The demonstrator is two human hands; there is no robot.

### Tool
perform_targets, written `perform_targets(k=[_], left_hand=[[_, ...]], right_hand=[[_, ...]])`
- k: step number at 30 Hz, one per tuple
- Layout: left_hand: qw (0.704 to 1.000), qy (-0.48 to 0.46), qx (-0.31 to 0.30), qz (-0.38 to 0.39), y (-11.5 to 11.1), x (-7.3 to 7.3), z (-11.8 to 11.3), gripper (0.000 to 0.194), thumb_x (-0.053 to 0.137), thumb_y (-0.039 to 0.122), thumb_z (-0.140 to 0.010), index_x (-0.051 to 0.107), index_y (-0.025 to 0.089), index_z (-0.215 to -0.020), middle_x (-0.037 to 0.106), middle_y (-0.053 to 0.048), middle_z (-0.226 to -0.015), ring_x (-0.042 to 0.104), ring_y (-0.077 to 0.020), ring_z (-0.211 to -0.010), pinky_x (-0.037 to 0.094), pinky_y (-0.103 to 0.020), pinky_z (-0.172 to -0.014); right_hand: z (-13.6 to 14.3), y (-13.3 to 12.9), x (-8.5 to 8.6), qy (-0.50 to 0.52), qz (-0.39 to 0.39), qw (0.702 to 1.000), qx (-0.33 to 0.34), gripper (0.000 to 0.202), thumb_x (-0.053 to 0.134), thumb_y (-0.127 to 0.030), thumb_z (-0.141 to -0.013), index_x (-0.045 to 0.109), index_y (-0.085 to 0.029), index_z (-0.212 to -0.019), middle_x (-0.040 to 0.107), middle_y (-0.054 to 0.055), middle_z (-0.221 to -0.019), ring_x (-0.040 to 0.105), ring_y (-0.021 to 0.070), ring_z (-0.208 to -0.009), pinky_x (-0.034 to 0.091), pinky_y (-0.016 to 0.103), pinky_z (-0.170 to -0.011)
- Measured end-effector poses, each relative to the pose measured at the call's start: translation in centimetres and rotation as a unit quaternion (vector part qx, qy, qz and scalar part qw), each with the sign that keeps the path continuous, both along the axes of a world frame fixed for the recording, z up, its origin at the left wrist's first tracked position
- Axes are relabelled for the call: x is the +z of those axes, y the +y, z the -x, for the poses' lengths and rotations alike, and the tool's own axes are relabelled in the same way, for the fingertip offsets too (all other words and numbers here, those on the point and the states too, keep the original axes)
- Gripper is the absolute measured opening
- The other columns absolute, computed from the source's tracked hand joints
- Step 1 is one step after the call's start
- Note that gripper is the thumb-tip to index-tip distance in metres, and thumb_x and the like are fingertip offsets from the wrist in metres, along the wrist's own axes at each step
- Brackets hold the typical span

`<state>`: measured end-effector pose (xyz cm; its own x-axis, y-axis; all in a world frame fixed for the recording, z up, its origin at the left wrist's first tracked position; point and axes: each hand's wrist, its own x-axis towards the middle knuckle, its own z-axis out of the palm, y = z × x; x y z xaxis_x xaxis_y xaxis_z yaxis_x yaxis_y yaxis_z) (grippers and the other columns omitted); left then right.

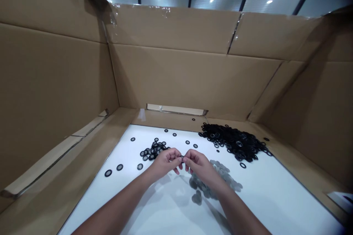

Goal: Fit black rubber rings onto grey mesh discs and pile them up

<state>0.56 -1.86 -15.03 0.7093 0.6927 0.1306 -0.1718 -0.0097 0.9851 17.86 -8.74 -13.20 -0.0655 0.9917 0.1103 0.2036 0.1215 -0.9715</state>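
My left hand (164,161) and my right hand (200,164) meet over the white board, thumbs and fingertips pinching one small black ring (182,157) between them. The fingers cover most of this ring, so I cannot tell whether a disc sits inside it. Just beyond my left hand lies a heap of black rings with grey centres (154,149). Thin grey translucent discs (220,176) are piled beside and partly under my right forearm. Farther back on the right is a large mound of black rings (237,141).
A white board (275,191) lies on the floor of a cardboard box (176,77), whose tall walls stand left, behind and right. Several grey-centred rings (119,167) are scattered on the board's left part. A loose black ring (243,165) lies near the mound.
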Motion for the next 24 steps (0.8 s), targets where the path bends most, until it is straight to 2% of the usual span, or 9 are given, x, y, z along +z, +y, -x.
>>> perform_targets(k=[5, 11, 17, 24], left_hand=[[1.0, -0.01, -0.015, 0.016, -0.3, 0.9, 0.2, 0.03, 0.071, 0.039, -0.081, 0.058, 0.013, -0.088, 0.066, -0.005, -0.077, 0.066, -0.0184, -0.076, 0.057, -0.031, -0.063], [0.999, 0.022, 0.0, 0.031, -0.5, 1.9, 0.3, 0.031, 0.072, 0.041, -0.079, 0.058, 0.013, -0.084, 0.069, -0.006, -0.077, 0.067, -0.0188, -0.076, 0.057, -0.034, -0.068], [0.998, 0.035, 0.031, 0.034, -0.5, 1.9, 0.2, 0.033, 0.074, 0.043, -0.077, 0.058, 0.013, -0.08, 0.071, -0.007, -0.075, 0.069, -0.0181, -0.075, 0.056, -0.034, -0.075], [0.996, 0.047, 0.075, 0.029, -0.6, 2.1, 0.1, 0.035, 0.076, 0.045, -0.074, 0.06, 0.013, -0.078, 0.073, -0.008, -0.071, 0.07, -0.0192, -0.074, 0.055, -0.034, -0.078]], right_hand=[[0.3, 0.1, -0.1, 0.035, 0.004, 0.999, -0.009, 0.03, 0.06, -0.045, -0.089, 0.054, -0.021, -0.074, 0.06, -0.001, -0.065, 0.051, 0.0121, -0.056, 0.04, 0.025, -0.053], [0.5, 0.1, -0.2, 0.054, 0.009, 0.998, -0.013, 0.028, 0.059, -0.044, -0.09, 0.053, -0.021, -0.074, 0.06, -0.002, -0.065, 0.051, 0.012, -0.056, 0.041, 0.025, -0.054], [0.6, 0.2, -0.9, 0.023, -0.012, 0.999, -0.04, 0.028, 0.053, -0.041, -0.094, 0.05, -0.021, -0.075, 0.057, -0.003, -0.061, 0.047, 0.0114, -0.054, 0.037, 0.025, -0.053], [0.6, 0.2, -0.8, 0.006, -0.009, 0.999, -0.051, 0.027, 0.05, -0.04, -0.095, 0.049, -0.021, -0.076, 0.058, -0.003, -0.061, 0.046, 0.0116, -0.053, 0.036, 0.025, -0.053]])
